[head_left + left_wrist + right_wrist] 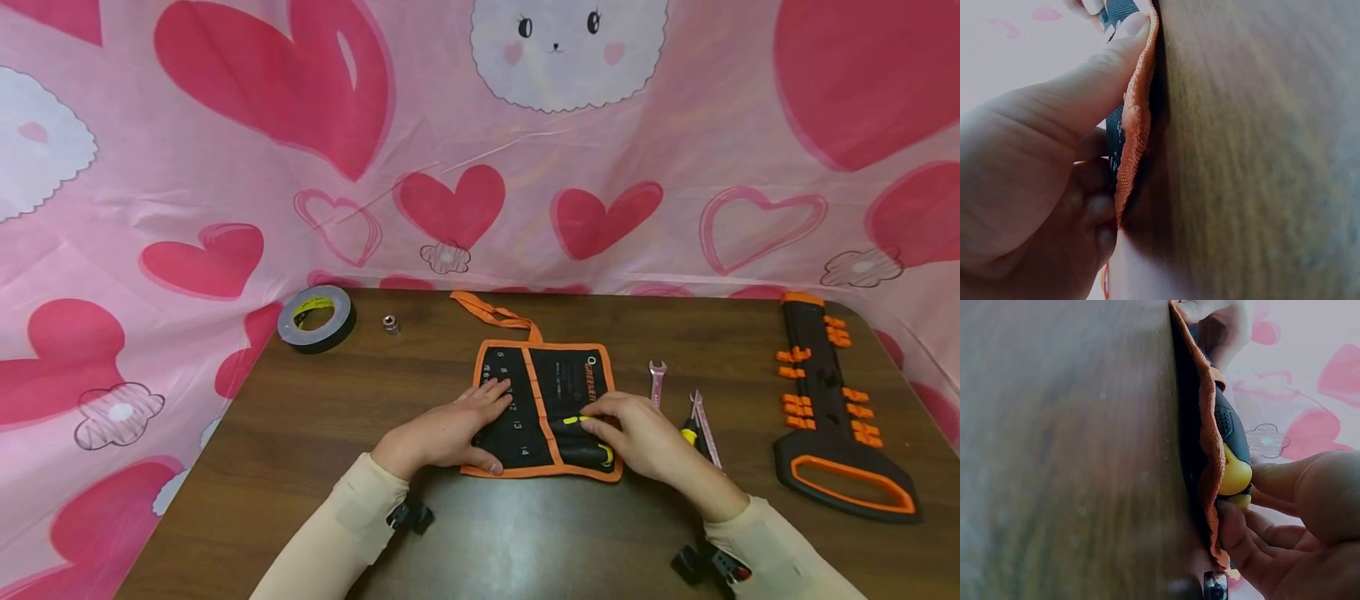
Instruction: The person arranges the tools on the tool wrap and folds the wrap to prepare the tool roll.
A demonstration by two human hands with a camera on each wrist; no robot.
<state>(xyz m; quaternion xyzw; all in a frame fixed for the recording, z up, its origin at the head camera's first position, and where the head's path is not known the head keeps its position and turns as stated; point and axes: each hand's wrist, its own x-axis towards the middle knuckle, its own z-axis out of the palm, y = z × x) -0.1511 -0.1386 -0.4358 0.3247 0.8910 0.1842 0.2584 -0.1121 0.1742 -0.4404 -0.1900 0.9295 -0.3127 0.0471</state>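
Note:
A black tool pouch point(517, 442) with orange trim and printed size numbers lies spread on the table. My left hand point(457, 425) rests on its left half with fingers extended; in the left wrist view the thumb point(1100, 78) lies along the orange edging point(1135, 125). At the pouch's right side my right hand point(637, 429) pinches a yellow-and-black screwdriver point(572, 420) by its handle, its shaft out of sight. Just below, another yellow-and-black handle point(606, 455) lies in the pouch; its rounded yellow end point(1235, 475) shows beside my fingers in the right wrist view.
Right of the pouch lie a wrench point(657, 382), another long metal tool point(707, 433) and a yellow-and-black handle point(688, 435). A black-and-orange rack point(821, 375) stands further right. A tape roll point(318, 340) and small socket point(391, 324) are back left. An orange strap point(491, 313) trails behind the pouch.

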